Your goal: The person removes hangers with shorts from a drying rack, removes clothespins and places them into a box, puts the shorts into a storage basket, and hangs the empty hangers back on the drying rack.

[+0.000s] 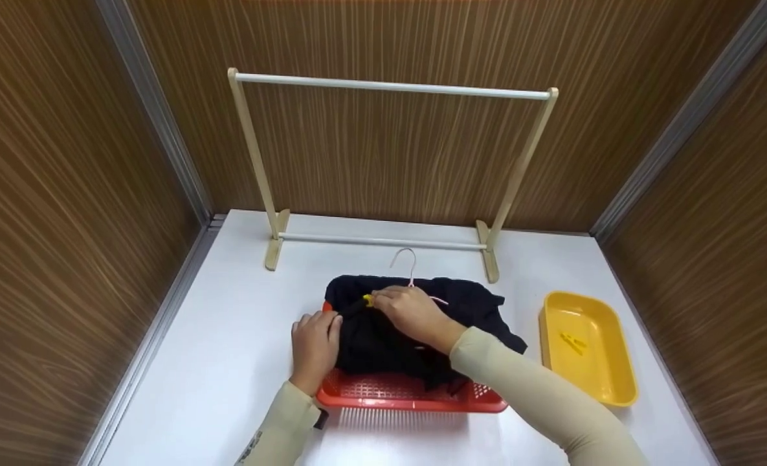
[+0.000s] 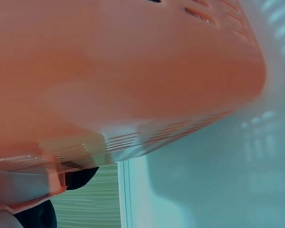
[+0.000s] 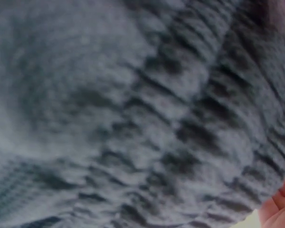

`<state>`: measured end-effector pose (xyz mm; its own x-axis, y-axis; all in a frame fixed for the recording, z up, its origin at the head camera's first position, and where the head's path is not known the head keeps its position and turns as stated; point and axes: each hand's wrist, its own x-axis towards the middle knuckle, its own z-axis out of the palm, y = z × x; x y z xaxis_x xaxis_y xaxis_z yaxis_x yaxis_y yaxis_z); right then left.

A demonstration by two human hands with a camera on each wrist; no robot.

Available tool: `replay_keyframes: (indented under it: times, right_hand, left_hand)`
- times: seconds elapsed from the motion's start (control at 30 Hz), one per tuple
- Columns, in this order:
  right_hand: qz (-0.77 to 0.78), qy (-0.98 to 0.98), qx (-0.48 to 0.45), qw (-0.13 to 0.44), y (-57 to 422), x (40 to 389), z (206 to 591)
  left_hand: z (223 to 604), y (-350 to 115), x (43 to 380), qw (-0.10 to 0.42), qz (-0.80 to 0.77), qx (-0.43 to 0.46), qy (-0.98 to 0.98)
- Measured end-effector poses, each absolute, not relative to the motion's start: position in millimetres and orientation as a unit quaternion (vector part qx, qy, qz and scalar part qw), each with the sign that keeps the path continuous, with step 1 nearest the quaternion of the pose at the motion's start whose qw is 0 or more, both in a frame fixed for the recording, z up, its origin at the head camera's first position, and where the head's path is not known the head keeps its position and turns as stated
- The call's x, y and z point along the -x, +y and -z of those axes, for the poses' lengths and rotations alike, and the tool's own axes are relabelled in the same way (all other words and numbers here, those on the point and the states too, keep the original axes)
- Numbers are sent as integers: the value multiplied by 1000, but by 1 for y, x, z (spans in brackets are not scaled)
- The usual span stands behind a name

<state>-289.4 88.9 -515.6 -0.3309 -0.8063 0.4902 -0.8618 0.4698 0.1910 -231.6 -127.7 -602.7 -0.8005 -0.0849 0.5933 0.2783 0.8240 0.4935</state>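
A black garment (image 1: 383, 343) lies bunched over a red plastic basket (image 1: 415, 405), and a pink hanger (image 1: 413, 268) pokes out at its far side. My left hand (image 1: 315, 346) grips the garment's left edge beside the basket rim. Over the middle of the cloth, my right hand (image 1: 412, 312) pinches a yellow clothespin (image 1: 368, 299) at a strip of the garment stretched between both hands. The left wrist view is mostly the basket's side (image 2: 133, 71), with dark cloth (image 2: 38, 213) low at the left. Gathered dark fabric (image 3: 156, 118) fills the right wrist view, fingers (image 3: 282, 204) at its corner.
Behind the basket stands a wooden rack with a white top rail (image 1: 389, 85) and a lower rail (image 1: 383, 241). On the right, a yellow tray (image 1: 551, 349) holds several yellow clothespins (image 1: 573, 342). Wood-grain panels (image 1: 383, 162) enclose the white table (image 1: 228, 336).
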Motion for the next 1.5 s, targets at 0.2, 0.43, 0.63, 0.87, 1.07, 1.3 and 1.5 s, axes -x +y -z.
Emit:
replay_keyframes:
  times: [0.2, 0.43, 0.63, 0.87, 1.07, 1.3, 1.5]
  right_hand:
    - [-80, -809, -516, 271, 97, 292, 517]
    - [-149, -789, -520, 291, 101, 289, 511]
    - [-200, -766, -524, 314, 106, 282, 505]
    - [-233, -775, -513, 288, 128, 273, 507]
    - [-253, -812, -466, 243, 155, 268, 505]
    - [-320, -862, -338, 199, 192, 259, 509]
    - [-398, -860, -241, 210, 219, 252, 535]
  left_hand:
    - [601, -124, 232, 315, 290, 62, -902]
    - [599, -125, 234, 315, 282, 70, -904]
    - [598, -127, 234, 307, 278, 68, -908]
    - [599, -128, 230, 296, 286, 61, -909]
    - [601, -129, 230, 294, 288, 63, -909]
    - [604, -128, 232, 296, 292, 61, -907]
    - [603, -129, 232, 297, 294, 57, -907]
